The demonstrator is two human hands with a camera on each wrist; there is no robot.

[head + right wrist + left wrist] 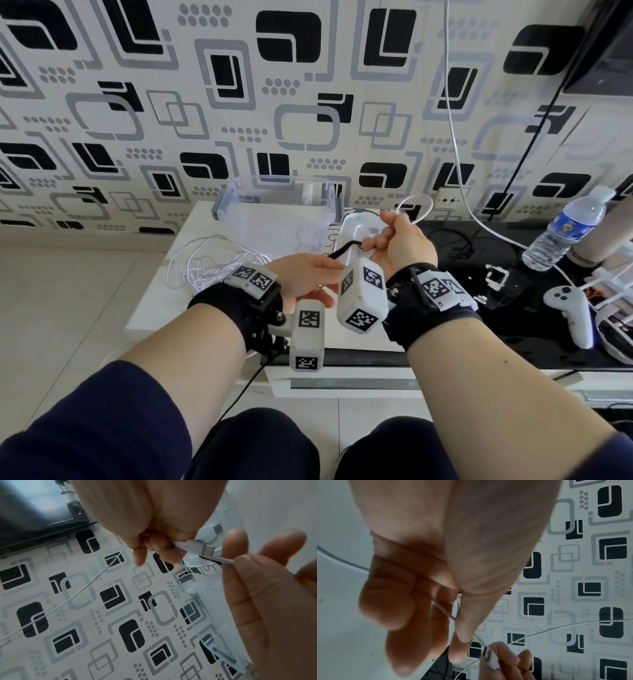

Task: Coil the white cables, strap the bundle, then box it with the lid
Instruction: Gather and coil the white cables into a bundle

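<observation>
Starting at the left, loose white cables [209, 260] sprawl on the white surface [150, 308], nearer the left hand [305, 277], whose thumb and forefinger pinch a black strap [342, 251] stretched rightward to the right hand [400, 245]. That hand is fisted around a coiled cable [416, 207], loop poking above. Clear box [277, 205] sits behind, lid [356, 229] just beside it.
</observation>
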